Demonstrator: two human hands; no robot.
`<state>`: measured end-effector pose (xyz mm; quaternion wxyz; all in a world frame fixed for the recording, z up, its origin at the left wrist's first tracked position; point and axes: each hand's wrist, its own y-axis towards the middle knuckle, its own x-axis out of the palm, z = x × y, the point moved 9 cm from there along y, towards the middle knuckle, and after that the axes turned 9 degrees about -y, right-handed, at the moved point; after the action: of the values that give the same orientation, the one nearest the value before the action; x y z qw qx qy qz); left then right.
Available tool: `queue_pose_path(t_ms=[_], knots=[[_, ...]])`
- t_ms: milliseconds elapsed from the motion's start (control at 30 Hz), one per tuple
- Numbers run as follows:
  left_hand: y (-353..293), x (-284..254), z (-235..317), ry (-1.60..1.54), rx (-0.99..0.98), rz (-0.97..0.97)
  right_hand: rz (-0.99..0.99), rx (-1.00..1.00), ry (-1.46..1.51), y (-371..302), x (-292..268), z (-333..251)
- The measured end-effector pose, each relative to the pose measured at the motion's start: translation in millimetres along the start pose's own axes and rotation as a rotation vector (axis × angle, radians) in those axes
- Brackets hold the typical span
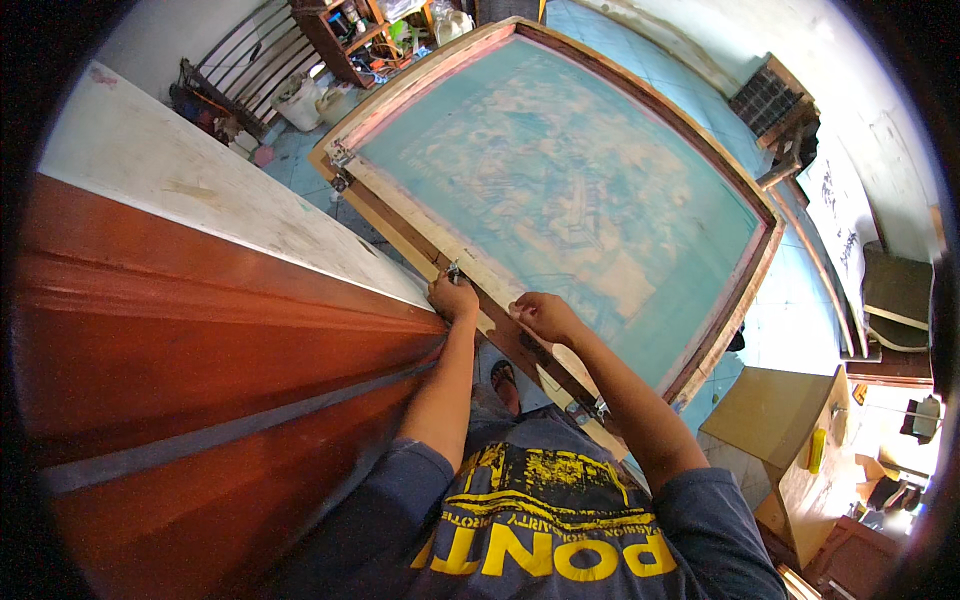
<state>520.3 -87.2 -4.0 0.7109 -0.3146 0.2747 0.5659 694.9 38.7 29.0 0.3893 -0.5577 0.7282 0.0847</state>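
Observation:
A large wooden-framed printing screen [590,200] lies in front of me, its teal mesh marked with a pale, blotchy picture. Along its near edge runs a wooden rail [400,222]. My left hand [455,298] is closed at this rail around a small dark metal fitting [454,271], only partly visible. Just to the right, my right hand [545,316] hovers over or rests on the near frame edge with its fingers curled together; whatever they may hold is hidden. One metal hinge clamp [341,165] sits at the left end of the near edge, another [598,407] at the right end.
A red-brown cabinet or panel [220,330] with a white top [230,190] stands close on my left. Cluttered shelves [350,35] are at the far left. A cardboard box [765,415] stands at right, with boards [840,230] leaning on the wall. My sandalled foot [504,382] shows below.

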Motion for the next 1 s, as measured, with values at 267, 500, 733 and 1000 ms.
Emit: queue_pose_path(t_ms=[267,500,733,1000], knots=[[6.0,4.4,-6.0,-0.042,0.067,0.031,-0.014,-0.009,0.037,-8.3,-2.8,-2.4],[-5.8,-10.9,11.1,-0.28,0.072,0.022,-0.017,-0.022,0.022,-7.4,7.0,3.6],[1.3,-6.4,0.1,-0.478,0.046,-0.027,-0.007,-0.037,0.017,-3.4,12.8,9.6],[10.7,19.6,-28.7,-0.886,-0.147,-0.071,0.014,-0.046,0.029,17.3,18.0,-6.0]])
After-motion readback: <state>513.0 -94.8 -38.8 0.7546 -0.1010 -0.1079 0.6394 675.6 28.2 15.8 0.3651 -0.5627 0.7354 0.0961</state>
